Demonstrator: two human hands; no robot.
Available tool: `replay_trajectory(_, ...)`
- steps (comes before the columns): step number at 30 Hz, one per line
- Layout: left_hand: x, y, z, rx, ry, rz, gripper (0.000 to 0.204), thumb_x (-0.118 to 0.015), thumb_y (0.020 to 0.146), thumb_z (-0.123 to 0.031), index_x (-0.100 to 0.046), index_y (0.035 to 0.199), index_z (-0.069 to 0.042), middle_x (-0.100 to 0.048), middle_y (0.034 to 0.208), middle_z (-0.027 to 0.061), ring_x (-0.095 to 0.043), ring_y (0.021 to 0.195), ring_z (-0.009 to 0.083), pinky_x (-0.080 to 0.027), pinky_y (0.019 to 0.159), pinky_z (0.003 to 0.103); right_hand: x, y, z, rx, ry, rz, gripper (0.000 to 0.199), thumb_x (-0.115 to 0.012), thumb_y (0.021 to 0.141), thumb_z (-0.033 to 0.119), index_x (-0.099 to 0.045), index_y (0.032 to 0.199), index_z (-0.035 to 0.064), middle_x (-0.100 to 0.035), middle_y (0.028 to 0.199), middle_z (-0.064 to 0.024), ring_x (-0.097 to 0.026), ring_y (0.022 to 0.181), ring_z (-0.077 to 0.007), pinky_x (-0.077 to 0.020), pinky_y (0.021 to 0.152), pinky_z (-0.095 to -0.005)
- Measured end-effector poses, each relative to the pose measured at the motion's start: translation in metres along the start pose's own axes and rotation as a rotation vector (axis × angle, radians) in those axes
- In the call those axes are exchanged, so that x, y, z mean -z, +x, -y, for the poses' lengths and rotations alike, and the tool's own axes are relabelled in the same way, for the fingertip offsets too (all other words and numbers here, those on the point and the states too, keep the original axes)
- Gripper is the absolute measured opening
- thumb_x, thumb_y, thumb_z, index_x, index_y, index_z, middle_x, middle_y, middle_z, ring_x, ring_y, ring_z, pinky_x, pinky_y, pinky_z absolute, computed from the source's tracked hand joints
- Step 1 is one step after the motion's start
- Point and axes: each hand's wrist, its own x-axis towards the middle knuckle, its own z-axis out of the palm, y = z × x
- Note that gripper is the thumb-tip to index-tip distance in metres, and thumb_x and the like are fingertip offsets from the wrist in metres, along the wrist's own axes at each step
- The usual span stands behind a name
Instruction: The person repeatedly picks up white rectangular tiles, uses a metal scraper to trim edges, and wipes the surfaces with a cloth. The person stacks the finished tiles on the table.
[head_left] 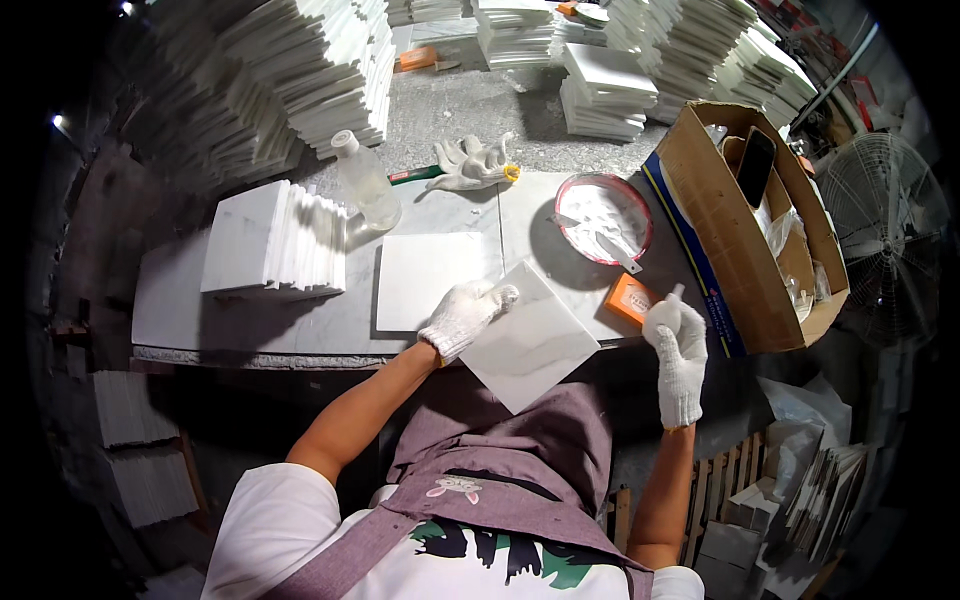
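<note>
My left hand [468,316], in a white knitted glove, grips a square white marble tile [528,338] with grey veins. The tile is turned cornerwise and overhangs the bench's front edge. My right hand [678,350], gloved too, is raised with its fingers curled beside an orange box [631,299]. A small pale tip shows above those fingers; what it belongs to is unclear. Under and beyond my left hand lies another white tile [425,275]. Behind the orange box is a red-rimmed bowl [603,219] of white paste with a putty knife [618,253] in it.
Upright tiles [275,240] stand at left beside a clear bottle [368,182]. A spare glove [470,163] lies by a green-handled tool [413,175]. The cardboard box [700,225] at right holds a phone [756,165]. Tile stacks [605,90] line the back; a fan [888,235] stands far right.
</note>
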Motion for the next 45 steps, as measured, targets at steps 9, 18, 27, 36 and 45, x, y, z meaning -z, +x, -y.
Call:
replay_trajectory(9,0.002,0.011,0.012,-0.026,0.111,0.057,0.041,-0.064,0.093,-0.041,-0.067,0.079,-0.003,-0.056,0.068,-0.0028,-0.045,0.062,0.0066,-0.039,0.057,0.026,-0.047,0.013,0.017,-0.121,-0.123,0.272,0.045,-0.064,0.091,0.015,-0.055,0.132,-0.0024,-0.059,0.129,-0.0111,-0.056,0.115,-0.0178,-0.0436,0.100,-0.0304)
replay_trajectory(18,0.006,0.014,0.012,-0.084,0.262,0.057,0.048,-0.061,0.090,-0.049,-0.067,0.077,-0.003,-0.056,0.064,0.0034,-0.048,0.062,0.0133,-0.041,0.060,0.033,-0.077,0.030,0.012,-0.261,-0.260,0.374,0.041,-0.065,0.090,0.018,-0.061,0.127,0.0023,-0.066,0.117,-0.0061,-0.060,0.100,-0.0119,-0.0502,0.078,-0.0251)
replay_trajectory(27,0.007,0.014,0.011,-0.131,0.310,0.055,0.052,-0.059,0.090,-0.052,-0.066,0.079,-0.002,-0.057,0.065,0.0094,-0.051,0.062,0.0186,-0.043,0.063,0.037,-0.078,0.039,0.003,-0.266,-0.300,0.368,0.041,-0.068,0.089,0.021,-0.063,0.124,-0.0003,-0.067,0.117,-0.0089,-0.061,0.104,-0.0148,-0.0484,0.090,-0.0279)
replay_trajectory(36,0.007,0.016,0.014,-0.150,0.320,0.053,0.055,-0.059,0.090,-0.054,-0.067,0.079,-0.001,-0.058,0.066,0.0114,-0.052,0.063,0.0195,-0.044,0.063,0.037,-0.083,0.044,0.005,-0.305,-0.277,0.372,0.041,-0.068,0.089,0.023,-0.064,0.123,0.0001,-0.067,0.116,-0.0084,-0.062,0.102,-0.0137,-0.0485,0.090,-0.0274)
replay_trajectory(45,0.008,0.013,0.009,-0.099,0.307,0.072,0.054,-0.058,0.090,-0.053,-0.068,0.080,-0.001,-0.059,0.068,0.0116,-0.053,0.064,0.0197,-0.043,0.063,0.037,-0.080,0.047,0.000,-0.285,-0.273,0.387,0.041,-0.068,0.088,0.024,-0.065,0.121,0.0004,-0.068,0.114,-0.0089,-0.062,0.099,-0.0131,-0.0496,0.087,-0.0269)
